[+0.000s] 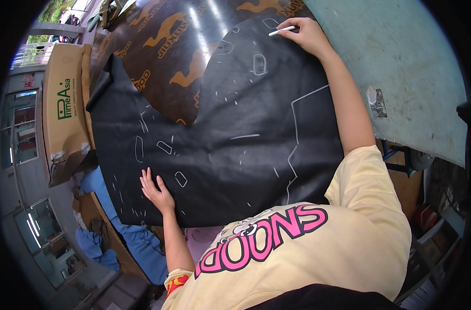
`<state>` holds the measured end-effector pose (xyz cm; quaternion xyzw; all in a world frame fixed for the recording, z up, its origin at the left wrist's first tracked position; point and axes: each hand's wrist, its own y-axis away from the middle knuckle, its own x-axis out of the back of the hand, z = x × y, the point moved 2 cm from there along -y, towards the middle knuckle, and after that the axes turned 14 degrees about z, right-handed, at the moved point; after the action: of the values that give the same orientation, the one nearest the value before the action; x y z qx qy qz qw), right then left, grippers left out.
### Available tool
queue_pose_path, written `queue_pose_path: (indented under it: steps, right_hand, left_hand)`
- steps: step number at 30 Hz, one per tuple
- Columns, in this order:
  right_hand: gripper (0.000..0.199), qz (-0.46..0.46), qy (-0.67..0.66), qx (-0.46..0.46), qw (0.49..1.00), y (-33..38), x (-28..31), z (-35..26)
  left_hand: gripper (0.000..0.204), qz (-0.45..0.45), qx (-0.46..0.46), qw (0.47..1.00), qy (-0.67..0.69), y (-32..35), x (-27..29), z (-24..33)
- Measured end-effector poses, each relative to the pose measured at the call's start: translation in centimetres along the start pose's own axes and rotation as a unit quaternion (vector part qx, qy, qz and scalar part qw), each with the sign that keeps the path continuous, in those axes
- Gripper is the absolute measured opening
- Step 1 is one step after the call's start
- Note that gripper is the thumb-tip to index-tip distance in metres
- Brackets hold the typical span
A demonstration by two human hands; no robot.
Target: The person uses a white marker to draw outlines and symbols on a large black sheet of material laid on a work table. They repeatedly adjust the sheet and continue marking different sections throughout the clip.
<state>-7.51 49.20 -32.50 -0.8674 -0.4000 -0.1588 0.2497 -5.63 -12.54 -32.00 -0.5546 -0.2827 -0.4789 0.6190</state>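
A large black sheet that looks like leather (214,160) covers much of the table, its far edge curving in around a deep notch. White outlines and short dashes are drawn over it. My right hand (305,36), stretched out to the far right part of the sheet, pinches a slim white marking pen (282,31). The pen's tip is beside a small white outline near the sheet's far edge; whether it touches the surface I cannot tell. On the near left part, my left hand (157,192) lies flat with fingers spread, close to some drawn outlines.
Under the sheet is a glossy brown tabletop (158,31) with orange printing. A pale green board or table (395,57) adjoins on the right. On the left stands a cardboard box (65,113), with blue cloth (142,248) below it by the table's near left edge.
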Motion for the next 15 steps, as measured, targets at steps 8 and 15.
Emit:
queue_pose_path:
  steps: [8, 15]
  right_hand:
    - [0.022, 0.013, 0.039, 0.017, 0.999, 0.0, -0.6, -0.6]
    - [0.02, 0.019, 0.121, 0.017, 0.992, 1.0, -1.1, -2.1]
  left_hand:
    - [0.048, 0.001, -0.001, 1.0, 0.0, 0.0, -0.1, -0.1]
    - [0.048, 0.002, 0.002, 1.0, 0.001, 0.2, -0.1, -0.3]
